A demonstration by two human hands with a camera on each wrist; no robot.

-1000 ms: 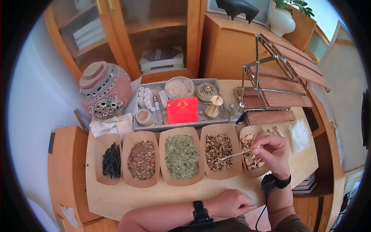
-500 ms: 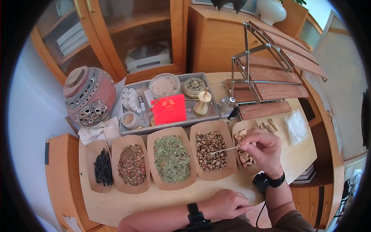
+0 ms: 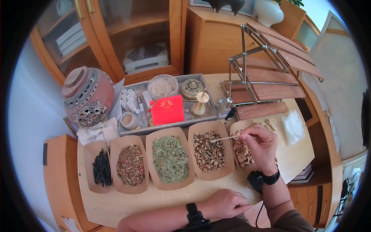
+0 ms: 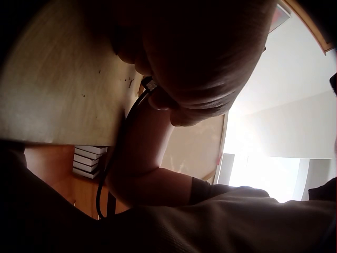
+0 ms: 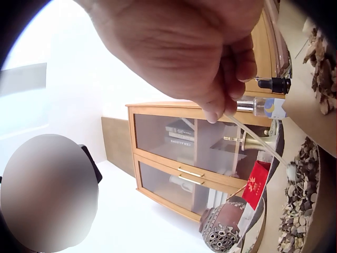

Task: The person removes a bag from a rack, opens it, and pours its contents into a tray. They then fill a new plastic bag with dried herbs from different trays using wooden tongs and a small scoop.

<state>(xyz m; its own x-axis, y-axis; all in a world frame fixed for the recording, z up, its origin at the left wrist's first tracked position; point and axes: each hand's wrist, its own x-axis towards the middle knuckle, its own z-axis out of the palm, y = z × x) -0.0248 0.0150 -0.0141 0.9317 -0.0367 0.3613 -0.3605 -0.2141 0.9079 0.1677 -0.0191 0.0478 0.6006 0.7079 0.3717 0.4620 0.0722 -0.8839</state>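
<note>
My right hand (image 3: pixel 259 145) pinches a thin cotton swab (image 3: pixel 226 138) between thumb and fingertips, above the paper tray of pale wood shavings (image 3: pixel 243 152). The swab slants left, its white tip (image 5: pixel 291 171) at the brown chopped pieces (image 3: pixel 208 156) in the neighbouring paper tray (image 3: pixel 228 170). My left hand (image 3: pixel 228 203) lies at the table's near edge, fingers loosely curled, holding nothing. In the left wrist view the left hand (image 4: pixel 195 58) is dark and close. Leftward stand paper trays of green dried herb (image 3: pixel 170 158), reddish flower mix (image 3: pixel 130 164) and black strips (image 3: pixel 102 168).
Behind the trays, a grey tray (image 3: pixel 162 129) holds a red packet (image 3: pixel 167 110), white vials, a bowl of powder (image 3: pixel 163 86) and brass pieces. A clay pot (image 3: pixel 89 96) stands left. At right are a folding wooden rack (image 3: pixel 270 91) and a plastic bag (image 3: pixel 293 127).
The head view has swung slightly right. My right hand has moved the swab's tip from the middle of the brown pieces toward their far side. The left hand stays at the near edge.
</note>
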